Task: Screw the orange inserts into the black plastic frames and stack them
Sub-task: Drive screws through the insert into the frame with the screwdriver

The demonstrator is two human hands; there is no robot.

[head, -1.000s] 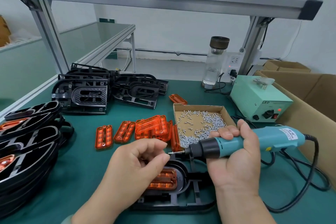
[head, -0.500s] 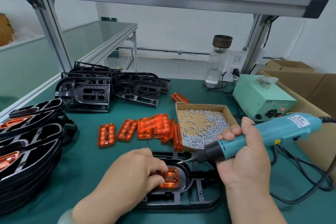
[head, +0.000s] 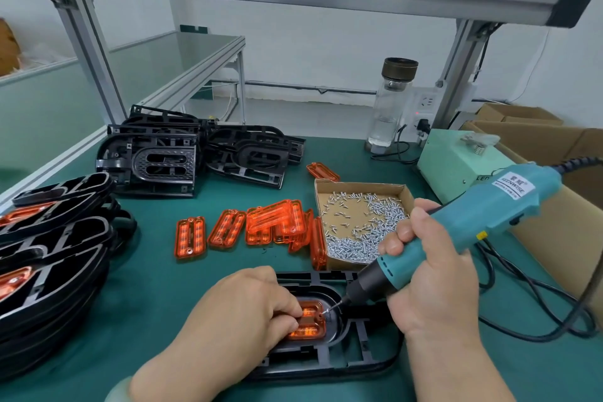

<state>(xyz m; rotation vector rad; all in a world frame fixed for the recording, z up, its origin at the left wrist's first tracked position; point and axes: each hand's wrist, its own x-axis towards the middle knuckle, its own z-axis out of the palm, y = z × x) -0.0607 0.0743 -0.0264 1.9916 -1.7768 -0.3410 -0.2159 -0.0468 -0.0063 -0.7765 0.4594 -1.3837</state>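
At front centre: black frame (head: 329, 364), long axis left-right; orange insert (head: 310, 325) seated lengthwise, pinched by left hand (head: 248, 310); right hand (head: 434, 281) wrapped round screwdriver (head: 489, 215), bit slanting down-left onto insert.

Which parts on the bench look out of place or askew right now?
One orange insert lies alone behind the screw box, apart from the rest. The loose inserts are heaped unevenly, one standing on edge against the box. No screws look spilled.

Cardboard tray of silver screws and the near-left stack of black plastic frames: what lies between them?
Loose translucent orange inserts on the green mat, seen in the head view.
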